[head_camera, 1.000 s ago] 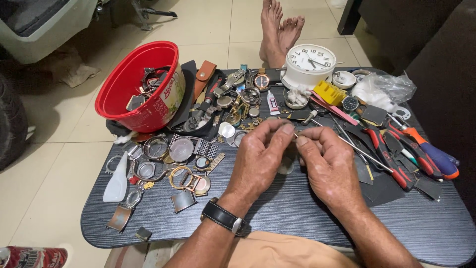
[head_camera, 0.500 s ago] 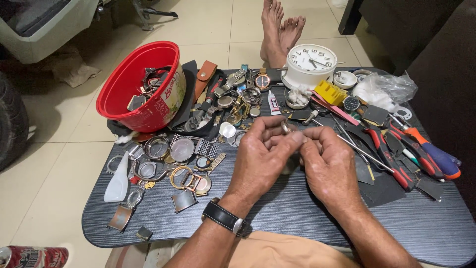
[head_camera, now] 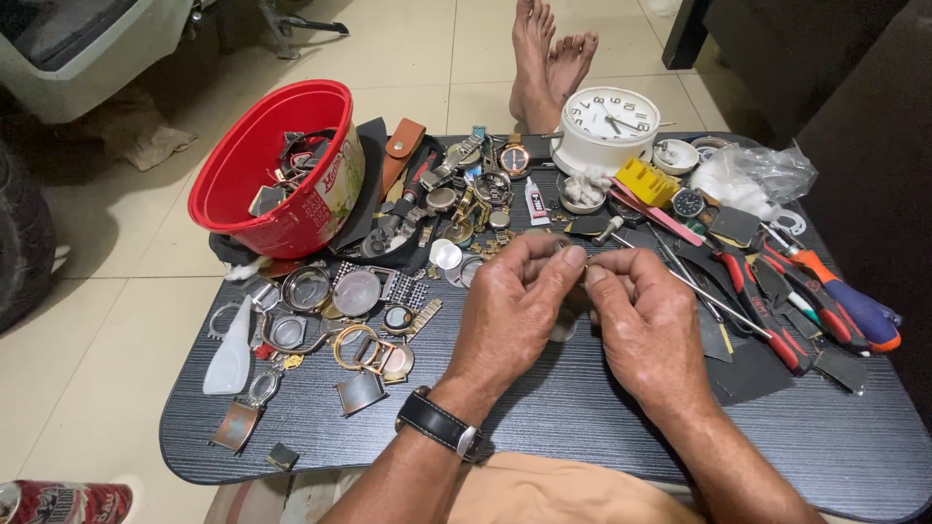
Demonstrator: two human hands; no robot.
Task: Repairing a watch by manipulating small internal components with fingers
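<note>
My left hand (head_camera: 515,311) and my right hand (head_camera: 650,325) meet fingertip to fingertip over the middle of the low dark table (head_camera: 582,427). Between the pinched fingers sits a very small part (head_camera: 581,264), mostly hidden, so I cannot tell what kind it is. A black wristwatch (head_camera: 439,427) is on my left wrist. Just beyond my hands lies a heap of watches and watch parts (head_camera: 466,199). Left of my hands are several loose watch cases and rings (head_camera: 340,296).
A red bowl (head_camera: 277,165) with watch pieces stands at the table's far left. A white alarm clock (head_camera: 607,126) stands at the back. Screwdrivers and pliers (head_camera: 806,301) lie at the right, with a plastic bag (head_camera: 752,180). Another person's bare feet (head_camera: 549,53) rest on the floor beyond.
Both hands have stayed together at the table's middle. The fingertips shifted slightly around the small part; nothing else on the table moved.
</note>
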